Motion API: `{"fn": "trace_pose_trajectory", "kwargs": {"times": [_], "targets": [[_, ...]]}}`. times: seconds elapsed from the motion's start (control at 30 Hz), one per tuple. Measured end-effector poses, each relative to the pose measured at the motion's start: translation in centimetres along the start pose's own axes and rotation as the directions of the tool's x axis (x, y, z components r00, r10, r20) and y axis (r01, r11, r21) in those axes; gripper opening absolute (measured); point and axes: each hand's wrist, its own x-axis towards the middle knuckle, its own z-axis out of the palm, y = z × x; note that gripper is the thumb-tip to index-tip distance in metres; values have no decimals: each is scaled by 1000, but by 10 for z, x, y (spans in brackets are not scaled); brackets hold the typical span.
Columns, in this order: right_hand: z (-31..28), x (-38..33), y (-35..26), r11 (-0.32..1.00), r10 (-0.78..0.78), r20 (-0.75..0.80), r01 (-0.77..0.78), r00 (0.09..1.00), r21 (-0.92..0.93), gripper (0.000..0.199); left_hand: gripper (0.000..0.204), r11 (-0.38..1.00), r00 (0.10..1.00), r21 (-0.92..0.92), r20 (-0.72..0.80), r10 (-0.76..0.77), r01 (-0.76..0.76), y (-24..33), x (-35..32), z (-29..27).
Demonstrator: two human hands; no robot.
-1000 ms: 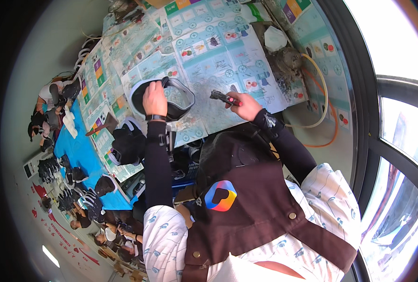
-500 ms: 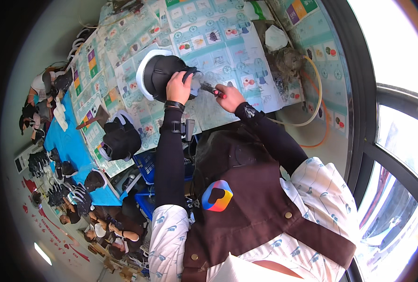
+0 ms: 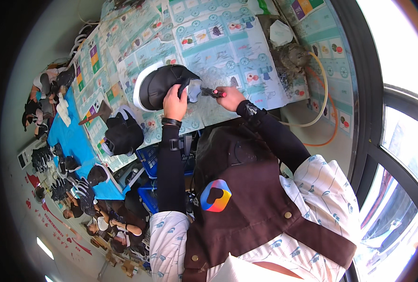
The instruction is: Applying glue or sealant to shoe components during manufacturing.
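Table first: it carries a patterned paper cover, and your work sits near its front edge, right in front of your apron. On it you hold up a black shoe with a white sole, tilted on its side so the sole rim faces away to the left and the opening faces your right hand. Your left hand is closed around the heel end of the shoe, fingers curled over the edge of the upper, thumb side toward you. Your right hand is shut on a small tool with a red tip, its dark end pointing at the shoe and just beside the opening; whether it touches the material is too small to tell.

To do this step well, I judge you should keep the left grip firm so the shoe does not roll, and bring the tool in along the edge with short, steady strokes rather than pushing hard.

Smaller things: a second black shoe lies on the table left of your forearm, and a blue crate sits below the table edge.
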Motion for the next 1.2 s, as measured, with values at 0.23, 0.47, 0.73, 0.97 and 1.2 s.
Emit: {"fn": "trace_pose_trajectory", "kwargs": {"times": [0.23,0.47,0.73,0.97,1.2], "targets": [[7,-2,-1,999,47,26,-47,999,10,30,26,994,986,-25,129,-104,109,-6,-40,-5],[4,-2,-16,998,57,83,-59,995,27,32,27,987,981,-48,131,-144,151,-12,-53,-4],[2,-7,-17,997,66,87,-68,994,23,34,27,978,976,-96,140,-169,184,-13,-70,-2],[-2,-12,-20,998,60,154,-62,986,13,36,26,982,978,-92,143,-152,166,-14,-84,2],[-4,-11,-18,995,98,257,-86,961,-56,37,27,962,963,-139,168,-213,237,-10,-79,2]]}}
